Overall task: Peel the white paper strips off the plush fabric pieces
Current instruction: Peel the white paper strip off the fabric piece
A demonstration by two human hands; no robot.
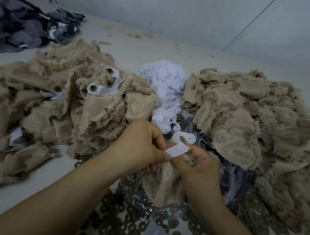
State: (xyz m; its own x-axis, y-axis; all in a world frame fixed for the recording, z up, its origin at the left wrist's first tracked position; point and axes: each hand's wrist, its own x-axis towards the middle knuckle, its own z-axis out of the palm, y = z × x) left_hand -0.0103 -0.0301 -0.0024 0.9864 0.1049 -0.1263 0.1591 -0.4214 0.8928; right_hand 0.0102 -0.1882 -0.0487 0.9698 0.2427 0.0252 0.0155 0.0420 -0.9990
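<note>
A: What are the fingers doing?
B: The left hand pinches one end of a white paper strip between thumb and fingers. The right hand curls round a tan plush piece, its thumb pressing the fabric just below the strip.

A: Is anything hidden?
B: Most fingertips are tucked behind the strip and fabric. How much of the strip is stuck to the fabric cannot be told.

A: How does the strip look?
B: Flat, smooth, with a curled end bearing a rounded tab with a small hole, raised above the hands.

A: And around them?
B: Under the hands lie crinkled clear plastic and many dark round washers. Left sits a heap of fuzzy tan pieces, some carrying white strips with dark studs. Right is another tan heap. Between them, a crumpled white paper pile. Far left, partly cut off, grey fabric on the pale bench.
</note>
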